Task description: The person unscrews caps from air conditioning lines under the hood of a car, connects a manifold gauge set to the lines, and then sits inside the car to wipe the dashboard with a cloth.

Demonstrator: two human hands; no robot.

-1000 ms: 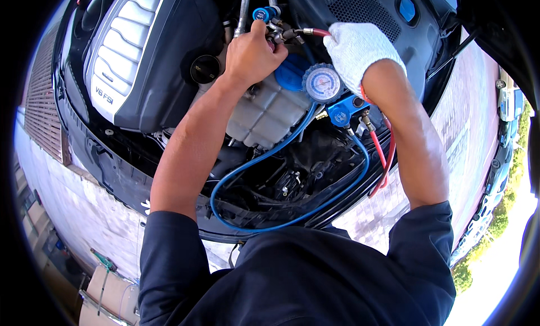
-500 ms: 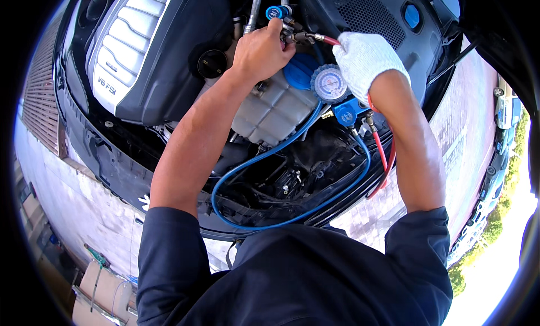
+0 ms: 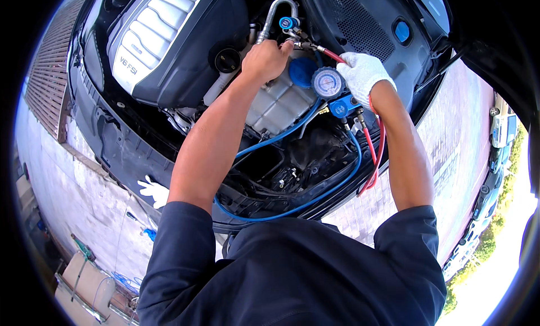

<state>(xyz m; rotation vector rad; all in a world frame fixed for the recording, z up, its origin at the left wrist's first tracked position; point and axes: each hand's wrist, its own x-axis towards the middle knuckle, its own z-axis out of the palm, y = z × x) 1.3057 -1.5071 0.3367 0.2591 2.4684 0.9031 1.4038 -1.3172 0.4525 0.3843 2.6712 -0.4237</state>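
Observation:
My bare left hand (image 3: 267,60) is closed round the end of a metal quick coupler (image 3: 304,45), low in the engine bay; its fingertips are partly hidden. From that coupler runs a red hose (image 3: 332,55), and my right hand (image 3: 365,74), in a white knit glove, grips it a short way along. Just beyond my left fingers, a second coupler with a blue knob (image 3: 288,23) sits by a bent metal pipe (image 3: 271,16). Below the gloved hand hang a round pressure gauge (image 3: 328,82) and its blue manifold (image 3: 343,106). A blue hose (image 3: 292,218) loops from the manifold toward me.
A translucent reservoir (image 3: 275,106) with a blue cap (image 3: 302,73) lies under my hands. Left of it are a black filler cap (image 3: 227,60) and the engine cover (image 3: 157,39). A loose white glove (image 3: 153,191) rests on the car's front edge. Parked cars line the right.
The view has shifted, bringing more of the white glove into sight. My left hand sits lower, off the blue knob, at the red hose's coupler. My right hand still grips the red hose.

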